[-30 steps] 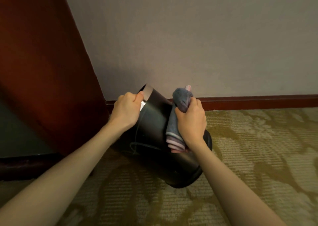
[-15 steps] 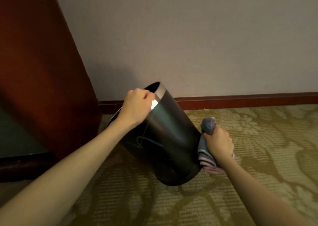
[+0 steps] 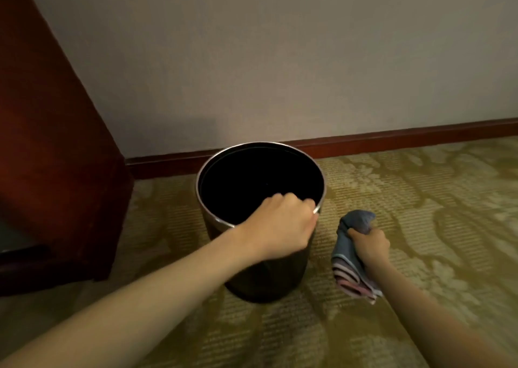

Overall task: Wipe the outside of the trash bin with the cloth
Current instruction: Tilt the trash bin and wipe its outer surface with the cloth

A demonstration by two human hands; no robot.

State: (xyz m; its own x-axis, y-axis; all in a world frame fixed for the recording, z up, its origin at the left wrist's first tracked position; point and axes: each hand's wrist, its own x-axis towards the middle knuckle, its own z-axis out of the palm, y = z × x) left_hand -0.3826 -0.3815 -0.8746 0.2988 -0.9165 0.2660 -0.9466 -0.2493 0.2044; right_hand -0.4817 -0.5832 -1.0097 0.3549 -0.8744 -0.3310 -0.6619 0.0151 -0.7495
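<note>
Standing upright directly beneath the left grip [image 3: 283, 224], the round black trash bin with a silver metal rim [image 3: 269, 280] was held at its near edge. That grip's fingers were curled over the rim, the fingertips seemingly hooked inside. Just to the right of it and a little lower, the right grip [image 3: 370, 244] was clenched round a bunched blue-grey cloth with pink and white striped edges [image 3: 349, 258]. The cloth hung clear of the bin's wall.

By my judgement no wiping was under way at this instant, since the cloth was off the surface and the bin stood squarely rather than tilted for access. The dark wall showed no streaks, damp patches or dust to tell wiped parts from unwiped, so how much was finished could not be read. The side facing away from the grips was hidden. If anything was left, it was likely that far side and the band under the left grip.

Beyond both grips lay the yellow-green patterned carpet [image 3: 420, 199], the reddish-brown skirting board [image 3: 392, 134] and the plain pale wall [image 3: 280, 59]. Left of the left grip stood a dark red wooden cabinet [image 3: 42, 143].
</note>
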